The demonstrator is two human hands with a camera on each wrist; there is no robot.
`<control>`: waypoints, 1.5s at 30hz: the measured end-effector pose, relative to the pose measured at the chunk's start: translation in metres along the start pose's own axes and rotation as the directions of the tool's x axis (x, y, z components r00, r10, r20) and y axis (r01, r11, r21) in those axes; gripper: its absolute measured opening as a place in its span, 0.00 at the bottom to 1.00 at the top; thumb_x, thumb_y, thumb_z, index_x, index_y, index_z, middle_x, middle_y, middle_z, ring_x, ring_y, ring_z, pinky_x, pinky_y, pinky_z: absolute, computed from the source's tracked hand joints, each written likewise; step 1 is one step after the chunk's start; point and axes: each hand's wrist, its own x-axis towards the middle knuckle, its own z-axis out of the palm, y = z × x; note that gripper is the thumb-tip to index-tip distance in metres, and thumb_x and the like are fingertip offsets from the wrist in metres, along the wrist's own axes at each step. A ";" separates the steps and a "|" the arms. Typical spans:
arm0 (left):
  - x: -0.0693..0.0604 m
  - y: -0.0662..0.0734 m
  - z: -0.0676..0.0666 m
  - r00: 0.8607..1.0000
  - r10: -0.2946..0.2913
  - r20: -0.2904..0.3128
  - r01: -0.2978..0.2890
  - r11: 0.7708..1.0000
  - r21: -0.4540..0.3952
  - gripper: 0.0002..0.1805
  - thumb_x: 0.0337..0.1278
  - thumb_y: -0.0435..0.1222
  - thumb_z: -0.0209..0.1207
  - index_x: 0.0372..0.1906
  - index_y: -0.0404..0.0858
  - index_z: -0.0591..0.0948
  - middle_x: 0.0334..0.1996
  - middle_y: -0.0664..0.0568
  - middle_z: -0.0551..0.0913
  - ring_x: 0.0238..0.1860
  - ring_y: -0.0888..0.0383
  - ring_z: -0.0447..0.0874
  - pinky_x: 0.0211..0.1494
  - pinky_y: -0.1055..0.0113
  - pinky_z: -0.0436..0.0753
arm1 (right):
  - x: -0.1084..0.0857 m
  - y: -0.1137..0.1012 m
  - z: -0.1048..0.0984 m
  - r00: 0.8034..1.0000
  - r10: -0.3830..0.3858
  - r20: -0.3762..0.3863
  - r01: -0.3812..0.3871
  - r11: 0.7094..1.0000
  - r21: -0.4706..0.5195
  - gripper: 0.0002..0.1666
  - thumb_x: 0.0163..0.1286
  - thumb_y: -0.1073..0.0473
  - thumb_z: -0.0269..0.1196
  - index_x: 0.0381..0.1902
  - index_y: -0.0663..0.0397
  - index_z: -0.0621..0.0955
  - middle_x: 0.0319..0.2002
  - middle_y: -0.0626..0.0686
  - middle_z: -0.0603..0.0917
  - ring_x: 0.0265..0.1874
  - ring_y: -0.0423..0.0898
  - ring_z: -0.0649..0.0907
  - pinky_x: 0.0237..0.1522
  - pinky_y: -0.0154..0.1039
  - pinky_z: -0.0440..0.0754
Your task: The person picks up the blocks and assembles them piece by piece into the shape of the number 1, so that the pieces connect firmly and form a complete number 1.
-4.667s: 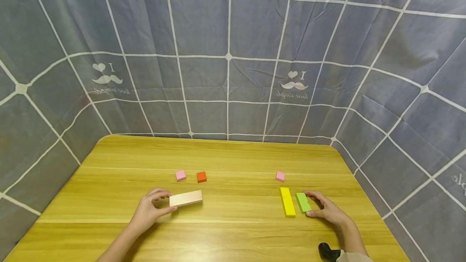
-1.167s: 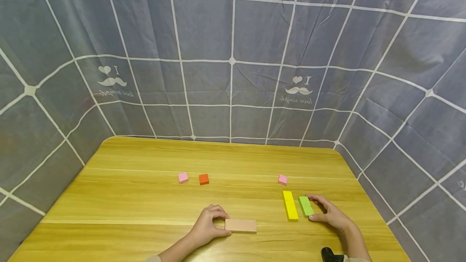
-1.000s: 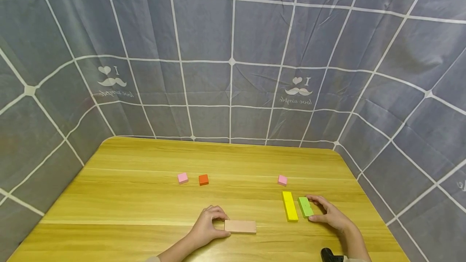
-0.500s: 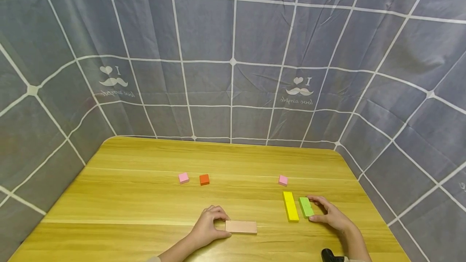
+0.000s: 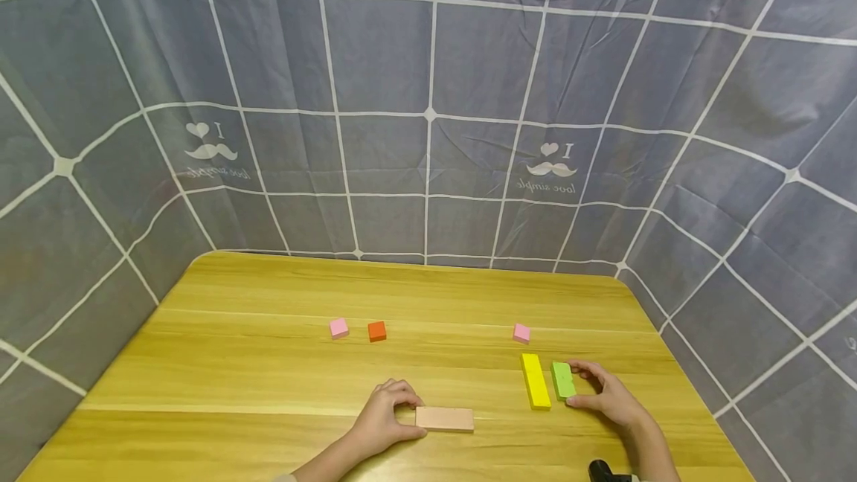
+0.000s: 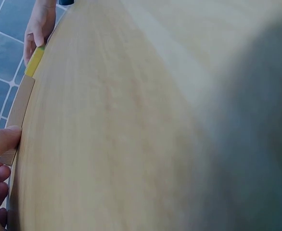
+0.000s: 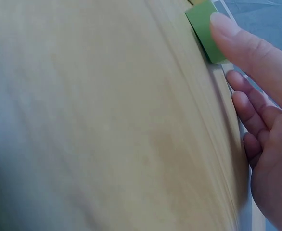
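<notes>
In the head view my left hand (image 5: 382,419) pinches the left end of a pale wooden block (image 5: 445,419) between thumb and fingers. The left wrist view shows the thumb on the side of that block (image 6: 19,103). My right hand (image 5: 612,396) grips a light green block (image 5: 563,381) at its two ends, the thumb at the near end. A longer yellow block (image 5: 535,381) lies just left of the green one, with a narrow gap between them. In the right wrist view the thumb presses the green block (image 7: 206,29); its far end is hidden.
Towards the back of the wooden table (image 5: 268,285) lie a pink block (image 5: 338,328), a red block (image 5: 377,331) and another pink block (image 5: 521,333). A black object (image 5: 601,471) is beside the right forearm. A grey-blue curtain (image 5: 375,155) surrounds the table.
Since the oldest frame, my left hand has moved right and nearer the front edge with the wooden block, which lies straighter across. Very lately the green block has turned slightly in my right hand.
</notes>
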 end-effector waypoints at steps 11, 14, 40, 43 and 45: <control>0.000 -0.003 0.003 1.000 0.004 0.001 -0.004 1.000 0.012 0.16 0.32 0.44 0.72 0.32 0.45 0.83 0.30 0.67 0.76 0.35 0.67 0.69 0.46 0.63 0.67 | 0.013 -0.017 0.011 0.987 0.088 -0.136 -0.096 0.994 -0.053 0.39 0.49 0.63 0.71 0.59 0.65 0.68 0.43 0.55 0.75 0.41 0.42 0.73 0.42 0.34 0.69; 0.001 -0.003 0.003 1.000 0.003 -0.001 -0.003 1.000 0.021 0.16 0.32 0.44 0.72 0.32 0.44 0.83 0.30 0.67 0.76 0.35 0.67 0.69 0.45 0.63 0.68 | 0.020 -0.025 0.014 0.990 0.045 -0.137 -0.058 0.994 -0.095 0.39 0.50 0.62 0.71 0.59 0.64 0.68 0.42 0.54 0.75 0.41 0.43 0.73 0.41 0.36 0.69; 0.000 -0.006 0.002 1.000 0.010 -0.004 -0.010 1.000 0.016 0.16 0.32 0.44 0.72 0.32 0.45 0.83 0.31 0.67 0.76 0.35 0.67 0.69 0.45 0.64 0.68 | 0.054 -0.066 0.084 0.985 -0.168 -0.051 0.170 0.984 0.048 0.37 0.48 0.68 0.70 0.57 0.67 0.69 0.42 0.58 0.73 0.39 0.57 0.71 0.37 0.39 0.69; 0.000 -0.007 0.002 1.000 0.015 -0.003 -0.015 1.000 0.015 0.16 0.32 0.45 0.72 0.32 0.44 0.83 0.31 0.67 0.76 0.35 0.67 0.69 0.45 0.64 0.68 | 0.057 -0.063 0.093 0.976 -0.214 -0.035 0.216 0.971 0.100 0.36 0.48 0.69 0.70 0.55 0.68 0.69 0.41 0.59 0.73 0.37 0.55 0.72 0.36 0.38 0.70; -0.001 -0.007 0.003 1.000 0.016 -0.004 -0.016 1.000 0.013 0.16 0.32 0.45 0.72 0.32 0.44 0.83 0.31 0.67 0.76 0.34 0.67 0.69 0.45 0.64 0.68 | 0.058 -0.063 0.099 0.975 -0.222 -0.027 0.224 0.967 0.121 0.36 0.47 0.68 0.71 0.55 0.68 0.70 0.41 0.60 0.72 0.36 0.55 0.72 0.35 0.36 0.70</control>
